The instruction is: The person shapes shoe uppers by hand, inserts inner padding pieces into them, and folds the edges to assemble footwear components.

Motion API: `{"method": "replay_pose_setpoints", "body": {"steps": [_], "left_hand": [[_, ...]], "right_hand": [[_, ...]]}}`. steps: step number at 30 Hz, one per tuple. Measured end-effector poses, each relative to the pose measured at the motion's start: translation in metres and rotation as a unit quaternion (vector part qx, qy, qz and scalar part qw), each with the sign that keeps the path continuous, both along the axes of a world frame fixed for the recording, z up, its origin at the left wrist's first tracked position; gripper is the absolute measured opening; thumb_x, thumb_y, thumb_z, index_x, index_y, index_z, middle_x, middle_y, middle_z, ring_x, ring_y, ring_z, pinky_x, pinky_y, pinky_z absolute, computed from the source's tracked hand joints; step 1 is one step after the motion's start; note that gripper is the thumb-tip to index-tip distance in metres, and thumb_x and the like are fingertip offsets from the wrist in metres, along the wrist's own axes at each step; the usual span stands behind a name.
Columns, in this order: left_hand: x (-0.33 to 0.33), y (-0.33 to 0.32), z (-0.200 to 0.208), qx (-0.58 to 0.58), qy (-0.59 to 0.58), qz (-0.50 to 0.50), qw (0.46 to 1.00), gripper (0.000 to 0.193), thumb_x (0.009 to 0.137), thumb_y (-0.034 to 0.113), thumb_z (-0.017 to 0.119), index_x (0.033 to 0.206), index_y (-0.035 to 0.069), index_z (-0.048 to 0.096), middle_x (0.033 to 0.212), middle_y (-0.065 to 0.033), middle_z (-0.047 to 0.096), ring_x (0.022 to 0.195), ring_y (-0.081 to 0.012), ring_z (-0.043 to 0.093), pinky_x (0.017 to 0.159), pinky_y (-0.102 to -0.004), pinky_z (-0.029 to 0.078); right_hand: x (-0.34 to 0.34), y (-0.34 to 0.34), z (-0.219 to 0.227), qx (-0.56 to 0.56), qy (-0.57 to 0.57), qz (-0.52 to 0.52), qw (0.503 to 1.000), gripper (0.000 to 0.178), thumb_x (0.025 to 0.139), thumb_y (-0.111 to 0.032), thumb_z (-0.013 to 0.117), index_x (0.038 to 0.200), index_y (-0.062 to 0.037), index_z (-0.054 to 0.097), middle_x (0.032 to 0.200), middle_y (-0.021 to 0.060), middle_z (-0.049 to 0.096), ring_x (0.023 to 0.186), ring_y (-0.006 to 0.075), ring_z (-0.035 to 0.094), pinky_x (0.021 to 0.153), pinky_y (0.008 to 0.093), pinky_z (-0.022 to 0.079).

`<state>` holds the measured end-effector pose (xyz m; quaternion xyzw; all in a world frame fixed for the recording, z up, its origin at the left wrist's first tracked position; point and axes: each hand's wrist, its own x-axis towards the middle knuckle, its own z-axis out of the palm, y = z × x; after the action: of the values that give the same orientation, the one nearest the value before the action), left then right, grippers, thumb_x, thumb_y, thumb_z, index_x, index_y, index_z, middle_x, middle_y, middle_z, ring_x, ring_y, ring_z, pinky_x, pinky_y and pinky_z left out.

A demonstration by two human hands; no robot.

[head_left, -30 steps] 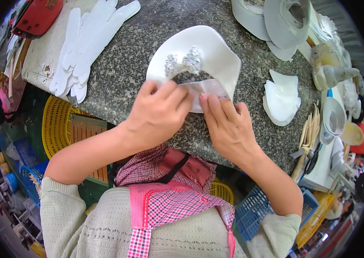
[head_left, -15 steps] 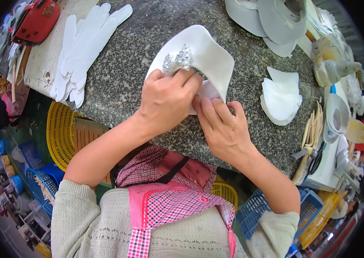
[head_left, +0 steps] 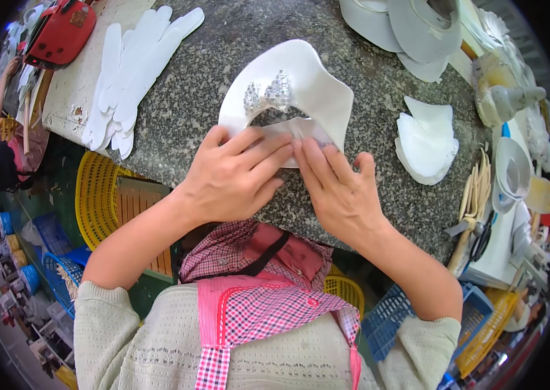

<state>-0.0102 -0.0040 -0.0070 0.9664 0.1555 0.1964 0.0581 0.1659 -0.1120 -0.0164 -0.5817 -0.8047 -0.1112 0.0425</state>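
The left hand (head_left: 236, 179) lay flat, fingers spread, pressing down the near edge of a white shoe-upper piece (head_left: 314, 91) on the speckled stone worktop (head_left: 210, 78); the right hand (head_left: 340, 192) lay just beside it, fingers together, their tips pressing the same folded edge; neither hand pinched anything. Beyond the fingertips of both hands, the piece already carried a crystal bow ornament (head_left: 267, 94) at its throat, so that part looked finished; the near edge under the fingers seemed to be only partly smoothed, and how much was left could not be told, since the hands hid it. Well to the left of the left hand lay a fan of white cut strips (head_left: 132, 71); to the right of the right hand sat a small stack of white pieces (head_left: 425, 140), apparently untouched.
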Motion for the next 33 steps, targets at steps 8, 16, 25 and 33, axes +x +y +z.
{"method": "replay_pose_setpoints", "body": {"steps": [8, 16, 25, 33], "left_hand": [[0.0, -0.01, -0.01, 0.049, 0.044, 0.042, 0.997, 0.042, 0.066, 0.013, 0.062, 0.108, 0.006, 0.063, 0.112, -0.002, 0.061, 0.084, -0.0149, 0.053, 0.064, -0.0302, 0.038], [0.002, -0.003, -0.004, 0.115, 0.09, -0.023, 0.989, 0.032, 0.068, 0.015, 0.057, 0.096, -0.001, 0.064, 0.098, -0.0051, 0.061, 0.083, -0.0138, 0.051, 0.069, -0.0326, 0.035], [0.011, -0.013, -0.021, 0.13, 0.017, 0.065, 0.989, 0.037, 0.07, 0.017, 0.055, 0.101, -0.001, 0.062, 0.097, -0.0054, 0.057, 0.081, -0.0146, 0.051, 0.064, -0.0282, 0.035], [0.012, -0.006, -0.013, 0.127, 0.031, 0.066, 0.989, 0.017, 0.068, 0.018, 0.056, 0.076, 0.004, 0.063, 0.084, -0.0047, 0.054, 0.077, -0.0169, 0.048, 0.058, -0.0291, 0.035]], "right_hand": [[-0.012, 0.007, 0.005, -0.024, -0.041, -0.019, 0.999, 0.053, 0.074, -0.013, 0.052, 0.125, 0.0035, 0.05, 0.122, 0.0112, 0.047, 0.096, 0.0206, 0.046, 0.065, 0.0337, 0.036], [-0.001, 0.015, 0.001, 0.029, 0.071, -0.002, 0.997, 0.042, 0.072, -0.012, 0.054, 0.111, 0.005, 0.056, 0.119, 0.0116, 0.05, 0.094, 0.0198, 0.05, 0.064, 0.0299, 0.039], [-0.003, 0.028, 0.006, 0.006, 0.099, -0.022, 0.995, 0.041, 0.071, -0.01, 0.056, 0.11, 0.0032, 0.058, 0.12, 0.009, 0.051, 0.089, 0.0192, 0.052, 0.066, 0.0304, 0.039], [0.015, 0.027, 0.009, 0.014, 0.107, 0.041, 0.993, 0.034, 0.07, -0.01, 0.057, 0.102, -0.0026, 0.061, 0.12, 0.006, 0.052, 0.092, 0.0181, 0.052, 0.077, 0.0355, 0.038]]}}
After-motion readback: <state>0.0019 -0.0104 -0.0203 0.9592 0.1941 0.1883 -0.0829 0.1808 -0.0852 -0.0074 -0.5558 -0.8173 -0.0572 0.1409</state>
